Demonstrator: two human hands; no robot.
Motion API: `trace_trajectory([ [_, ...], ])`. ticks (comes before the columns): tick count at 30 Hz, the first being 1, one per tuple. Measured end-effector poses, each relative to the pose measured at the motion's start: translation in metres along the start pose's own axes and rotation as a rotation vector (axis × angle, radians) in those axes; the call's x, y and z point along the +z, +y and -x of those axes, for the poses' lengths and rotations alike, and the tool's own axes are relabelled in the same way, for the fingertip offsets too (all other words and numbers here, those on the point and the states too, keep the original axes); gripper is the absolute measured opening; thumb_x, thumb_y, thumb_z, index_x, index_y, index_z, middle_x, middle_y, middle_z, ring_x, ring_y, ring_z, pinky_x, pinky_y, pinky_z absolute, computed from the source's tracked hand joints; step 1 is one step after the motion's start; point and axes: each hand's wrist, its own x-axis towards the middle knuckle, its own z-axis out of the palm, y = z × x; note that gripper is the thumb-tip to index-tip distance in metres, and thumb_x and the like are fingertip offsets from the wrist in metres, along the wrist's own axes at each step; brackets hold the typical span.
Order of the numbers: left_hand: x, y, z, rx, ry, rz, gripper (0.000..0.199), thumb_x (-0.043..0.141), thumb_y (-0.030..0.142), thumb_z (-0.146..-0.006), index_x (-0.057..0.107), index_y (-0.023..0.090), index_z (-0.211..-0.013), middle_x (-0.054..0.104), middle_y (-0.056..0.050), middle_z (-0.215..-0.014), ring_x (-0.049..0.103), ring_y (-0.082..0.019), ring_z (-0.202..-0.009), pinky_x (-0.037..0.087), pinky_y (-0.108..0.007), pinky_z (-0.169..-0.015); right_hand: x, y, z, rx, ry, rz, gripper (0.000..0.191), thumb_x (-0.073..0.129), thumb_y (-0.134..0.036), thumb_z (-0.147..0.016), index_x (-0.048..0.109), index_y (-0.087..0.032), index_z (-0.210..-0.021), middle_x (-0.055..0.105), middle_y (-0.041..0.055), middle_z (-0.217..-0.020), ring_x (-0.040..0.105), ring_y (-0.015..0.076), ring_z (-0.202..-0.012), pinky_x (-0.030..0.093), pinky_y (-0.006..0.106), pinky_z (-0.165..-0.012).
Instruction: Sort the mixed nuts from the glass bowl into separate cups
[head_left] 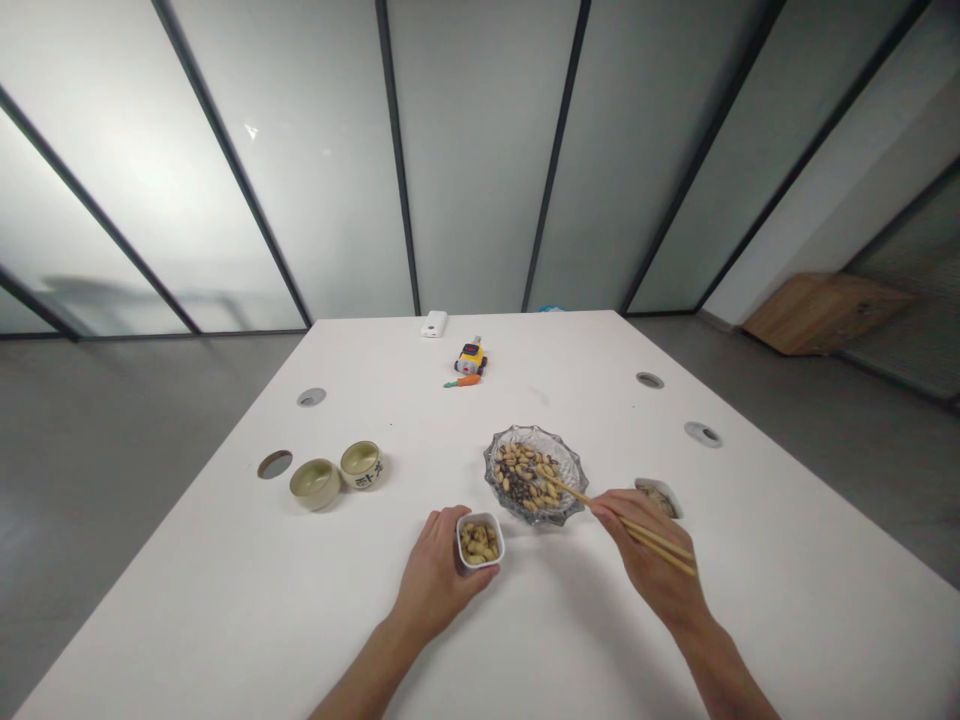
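Note:
My left hand (439,572) is wrapped round a small white square cup (481,541) that has light brown nuts in it. My right hand (651,545) grips a pair of wooden chopsticks (626,522), whose tips are in a scalloped glass bowl (574,472). Light tan nuts and small dark pieces lie in that bowl. Whether the tips pinch a nut is too small to tell. Behind my right hand is another small container (669,497), partly hidden, with something brownish in it.
Two greenish ceramic cups (315,484) (361,465) stand at the left of the white table (225,620). Farther back lie an orange carrot-shaped item (466,381), a yellow toy vehicle (471,358) and a white box (434,323). Several round holes or covers mark the tabletop.

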Motion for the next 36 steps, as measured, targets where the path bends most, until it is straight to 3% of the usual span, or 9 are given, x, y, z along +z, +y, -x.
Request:
trace_trajectory([
  [7, -0.001, 0.004, -0.001, -0.017, -0.025, 0.004, 0.05, 0.082, 0.022, -0.072, 0.059, 0.025, -0.117, 0.067, -0.005, -0.111, 0.063, -0.03, -0.107, 0.052, -0.045, -0.094, -0.014, -0.034, 0.001, 0.092, 0.04, -0.109, 0.029, 0.06, -0.045, -0.1, 0.077, -0.026, -0.086, 0.078, 0.0055, -0.087, 0.074, 0.0224, -0.083, 0.06, 0.034, -0.073],
  [12, -0.002, 0.004, -0.001, -0.021, -0.023, -0.016, 0.052, 0.083, 0.02, -0.071, 0.059, 0.025, -0.117, 0.067, -0.005, -0.112, 0.063, -0.03, -0.108, 0.051, -0.044, -0.095, -0.017, -0.054, 0.0, 0.016, -0.031, -0.193, 0.028, 0.06, -0.043, -0.1, 0.077, -0.027, -0.084, 0.077, 0.0043, -0.085, 0.074, 0.0209, -0.079, 0.06, 0.031, -0.069],
  [16, -0.002, 0.002, -0.001, -0.005, -0.021, -0.01, 0.052, 0.084, 0.021, -0.071, 0.059, 0.025, -0.117, 0.067, -0.005, -0.112, 0.063, -0.03, -0.107, 0.052, -0.044, -0.094, -0.016, -0.034, -0.006, -0.019, 0.091, 0.011, 0.024, 0.06, -0.04, -0.1, 0.076, -0.027, -0.089, 0.077, 0.0038, -0.087, 0.073, 0.0211, -0.082, 0.058, 0.034, -0.077],
  [22, -0.001, 0.0, 0.0, -0.003, -0.012, 0.002, 0.053, 0.082, 0.019, -0.072, 0.059, 0.025, -0.119, 0.067, -0.006, -0.115, 0.063, -0.029, -0.108, 0.051, -0.045, -0.096, -0.007, -0.001, -0.011, -0.069, 0.022, 0.077, 0.02, 0.062, -0.037, -0.1, 0.072, -0.025, -0.088, 0.074, 0.003, -0.088, 0.07, 0.0199, -0.082, 0.055, 0.035, -0.079],
  [36, 0.0, -0.001, -0.001, -0.002, -0.03, 0.0, 0.052, 0.082, 0.019, -0.073, 0.058, 0.025, -0.118, 0.066, -0.005, -0.113, 0.062, -0.029, -0.107, 0.051, -0.045, -0.095, 0.002, 0.01, -0.007, -0.121, -0.065, -0.001, 0.015, 0.06, -0.029, -0.102, 0.073, -0.026, -0.096, 0.076, 0.0032, -0.095, 0.072, 0.0196, -0.09, 0.056, 0.035, -0.085],
])
